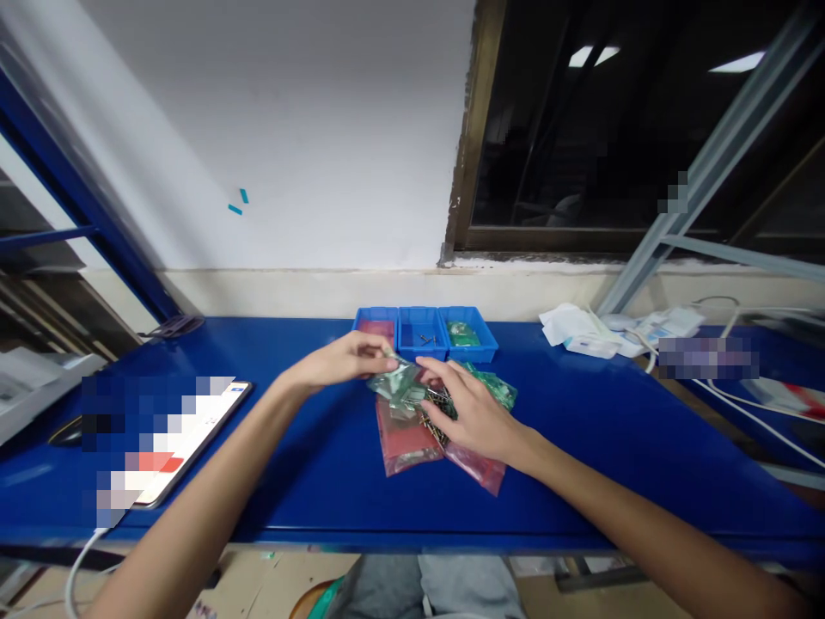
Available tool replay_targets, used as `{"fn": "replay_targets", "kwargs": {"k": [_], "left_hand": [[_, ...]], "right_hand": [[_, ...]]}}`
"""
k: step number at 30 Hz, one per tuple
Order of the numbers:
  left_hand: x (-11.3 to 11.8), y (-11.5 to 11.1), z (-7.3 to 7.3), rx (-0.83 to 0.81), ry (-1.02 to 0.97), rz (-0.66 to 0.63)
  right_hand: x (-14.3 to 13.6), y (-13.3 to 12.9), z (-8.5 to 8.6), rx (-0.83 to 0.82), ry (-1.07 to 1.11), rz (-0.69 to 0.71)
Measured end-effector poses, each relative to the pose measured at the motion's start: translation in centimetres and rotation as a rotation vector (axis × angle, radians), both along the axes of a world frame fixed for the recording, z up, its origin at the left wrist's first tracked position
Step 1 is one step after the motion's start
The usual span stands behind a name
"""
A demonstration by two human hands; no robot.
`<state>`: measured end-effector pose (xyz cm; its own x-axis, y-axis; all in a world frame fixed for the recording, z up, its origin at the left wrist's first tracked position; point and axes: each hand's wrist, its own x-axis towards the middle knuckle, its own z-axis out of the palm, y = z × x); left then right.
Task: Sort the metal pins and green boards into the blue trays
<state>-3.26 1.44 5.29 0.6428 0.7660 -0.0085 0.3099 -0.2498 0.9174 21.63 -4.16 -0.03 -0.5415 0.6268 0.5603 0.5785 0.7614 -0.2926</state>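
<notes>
Green bag (400, 383) in narrow pinch of left hand (352, 357), just beside right hand (473, 411) with fingers parted over screws (438, 423).

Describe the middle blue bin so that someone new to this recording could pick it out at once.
On the blue table, look to the far edge by the pale wall, where three small blue bins stand side by side. The middle bin holds a few loose, thin metal pieces, whereas its left neighbour holds something pink and its right neighbour something green.
</notes>
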Motion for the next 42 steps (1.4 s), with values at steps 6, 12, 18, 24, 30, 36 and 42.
{"fn": "replay_targets", "kwargs": {"k": [6, 12, 18, 24, 30, 36, 42], "left_hand": [[5.7, 1.4, -2.6, -0.194, -0.338, 0.111], [7.7, 2.0, -3.8, -0.027, -0.458, 0.299], [6.3, 1.0, -4.9, 0.565, -0.228, 0.399], [6.6, 0.4, -5.7, 0.867, -0.097, 0.310], [7.1, -0.4, -5.8, 0.946, -0.039, 0.232], [6.7, -0.3, -6.0, 1.097, 0.102, 0.260], [6.7, -0.3, -5.7, 1.150, 0.090, 0.237]], "right_hand": [[0.4, 1.3, 1.2, 0.211, -0.228, -0.181], [1.3, 3.4, 2.0, 0.130, -0.083, -0.286], [1.7, 4.1, 1.3, -0.021, 0.240, -0.209], [1.4, 4.0, 0.6, -0.166, 0.336, -0.221], [0.7, 3.9, 0.9, -0.627, 0.694, -0.075], [0.6, 3.4, 1.5, -0.915, 0.914, 0.019], [1.7, 3.6, 1.4, -0.742, 0.701, -0.019]]}}
